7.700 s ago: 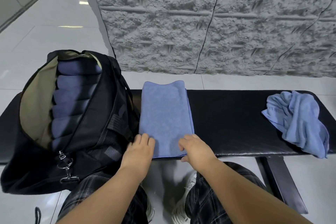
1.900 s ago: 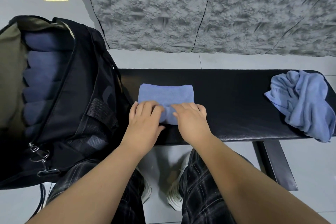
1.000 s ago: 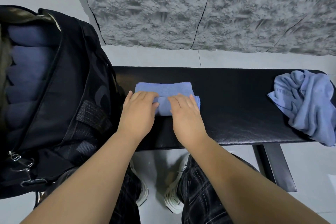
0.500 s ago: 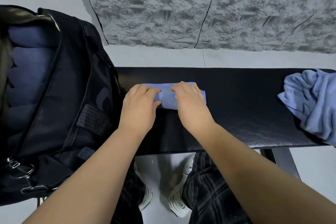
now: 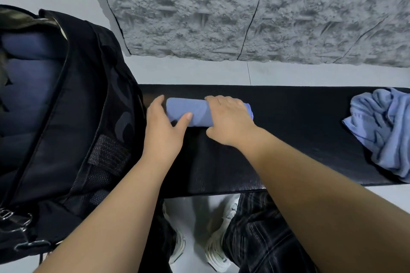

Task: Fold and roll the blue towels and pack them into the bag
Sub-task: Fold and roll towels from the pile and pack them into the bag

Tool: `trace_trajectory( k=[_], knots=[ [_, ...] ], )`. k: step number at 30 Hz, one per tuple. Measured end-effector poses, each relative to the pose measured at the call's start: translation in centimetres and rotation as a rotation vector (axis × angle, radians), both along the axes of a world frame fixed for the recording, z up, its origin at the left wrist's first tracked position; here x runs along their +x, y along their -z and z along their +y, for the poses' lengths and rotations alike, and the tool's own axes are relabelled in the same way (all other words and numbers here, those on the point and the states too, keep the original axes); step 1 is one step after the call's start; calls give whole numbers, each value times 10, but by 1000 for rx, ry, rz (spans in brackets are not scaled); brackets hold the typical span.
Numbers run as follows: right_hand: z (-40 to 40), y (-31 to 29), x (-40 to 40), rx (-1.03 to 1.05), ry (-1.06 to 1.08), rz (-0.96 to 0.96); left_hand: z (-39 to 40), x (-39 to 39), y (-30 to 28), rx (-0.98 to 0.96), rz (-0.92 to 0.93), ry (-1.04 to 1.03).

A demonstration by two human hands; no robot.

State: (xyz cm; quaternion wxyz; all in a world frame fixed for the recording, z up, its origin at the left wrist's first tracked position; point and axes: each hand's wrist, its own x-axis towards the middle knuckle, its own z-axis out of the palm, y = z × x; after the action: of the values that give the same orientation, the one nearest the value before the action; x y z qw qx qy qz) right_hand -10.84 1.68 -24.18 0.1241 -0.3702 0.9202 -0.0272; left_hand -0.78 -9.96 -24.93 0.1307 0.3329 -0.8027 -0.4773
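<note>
Towels: your job is the blue ones, and the step in hand, as far as you can judge, is closing off one roll and moving it into the bag.
Bag (image 5: 66, 117): it stands open at the left end of the bench, with dark blue rolls stacked inside; aim your roll at a gap among them and keep its axis in line with theirs.
Bench (image 5: 299, 139): black padded top running left to right; keep the roll down on it until your grip is sure.
Loose towel (image 5: 386, 131): crumpled at the far right of the bench, well apart from your hands; it is probably your next piece, so leave it there for now.
Rolled towel (image 5: 188, 109): a tight cylinder lying left to right near the far edge of the bench, just beside the bag; the free edge is hidden, so you cannot tell where it lies. Keep pressure on it so it does not spring open.
Right hand (image 5: 230, 122): palm lies over the right part of the roll, fingers curled over its far side and close together; hold this firm while the other hand settles.
Left hand (image 5: 163, 131): at the roll's left end, thumb (image 5: 185, 118) across the near face, fingers reaching round the end, slightly spread; close them before you lift.
</note>
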Motion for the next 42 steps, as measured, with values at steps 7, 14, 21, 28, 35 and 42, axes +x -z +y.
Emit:
trace_trajectory(
  k=[7,14,21,28,35,42],
  knots=[
    [-7,-6,-5,16,121,-42,21,-3,-7,433,-2,-189],
    [11,-14,14,-50,182,-216,38,2,-6,923,58,-10],
    [19,-53,37,-163,168,-462,36,31,-33,939,163,167],
    [0,-117,53,-182,67,-538,15,54,-81,896,284,246],
    [-28,-164,77,-163,-24,-504,-8,84,-129,796,373,257],
    [-78,-190,98,-354,-36,-540,-47,104,-168,627,368,81]
  ],
)
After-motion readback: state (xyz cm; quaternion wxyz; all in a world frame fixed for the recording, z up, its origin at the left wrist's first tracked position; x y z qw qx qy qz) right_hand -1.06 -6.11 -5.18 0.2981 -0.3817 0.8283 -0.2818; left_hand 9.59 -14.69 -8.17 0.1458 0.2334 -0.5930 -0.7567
